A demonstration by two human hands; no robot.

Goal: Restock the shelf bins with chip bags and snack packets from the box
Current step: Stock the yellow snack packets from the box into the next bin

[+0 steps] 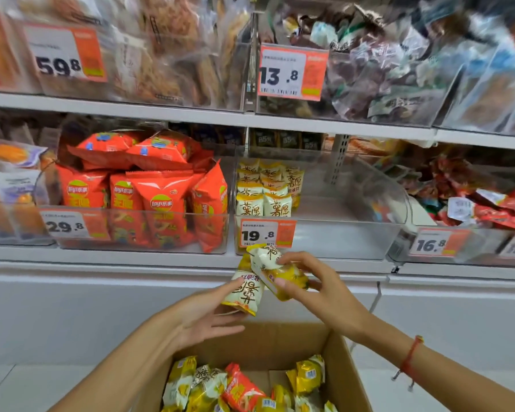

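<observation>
The right hand (306,281) pinches 1 yellow snack packet (275,270). The left hand (202,316) holds another packet (244,292) with its thumb on top. Both are just below the clear bin (354,233), above the box (348,370). They look light, puffy and crinkly, so hold the flat edges gently.

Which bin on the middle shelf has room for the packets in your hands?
The clear bin tagged 19.8, just above the hands: its yellow-white packets fill only the left side; the orange chip bin is packed.
</observation>
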